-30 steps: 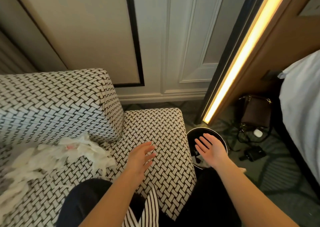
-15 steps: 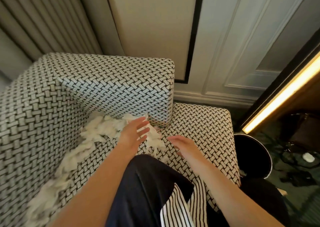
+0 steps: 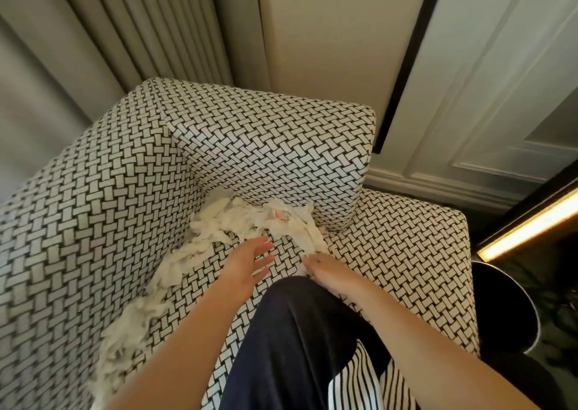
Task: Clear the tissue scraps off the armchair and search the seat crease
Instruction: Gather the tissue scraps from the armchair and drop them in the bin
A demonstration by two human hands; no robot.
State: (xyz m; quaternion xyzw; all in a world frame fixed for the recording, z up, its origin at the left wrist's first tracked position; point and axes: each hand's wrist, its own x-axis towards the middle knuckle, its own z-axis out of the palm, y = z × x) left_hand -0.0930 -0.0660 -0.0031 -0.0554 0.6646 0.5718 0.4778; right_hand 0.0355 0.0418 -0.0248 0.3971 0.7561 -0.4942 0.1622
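Your left hand (image 3: 250, 262) is released, fingers straight and spread low over the armchair (image 3: 103, 222) seat, probably to rake the tissue scraps (image 3: 247, 222) forward. Your right hand (image 3: 331, 273) touches the heap's near edge; I cannot tell whether it grasps any. Scraps pile in the back corner and trail down the side crease. Bare seat lies between them and the bin (image 3: 500, 312) beside the right edge.

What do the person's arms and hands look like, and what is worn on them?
Both grips are bare hands: the left hand and the right hand carry no glove or ring that shows. The left forearm and right forearm are bare too, with no sleeve or watch in view. Below them show a dark navy garment and black-and-white striped cloth.
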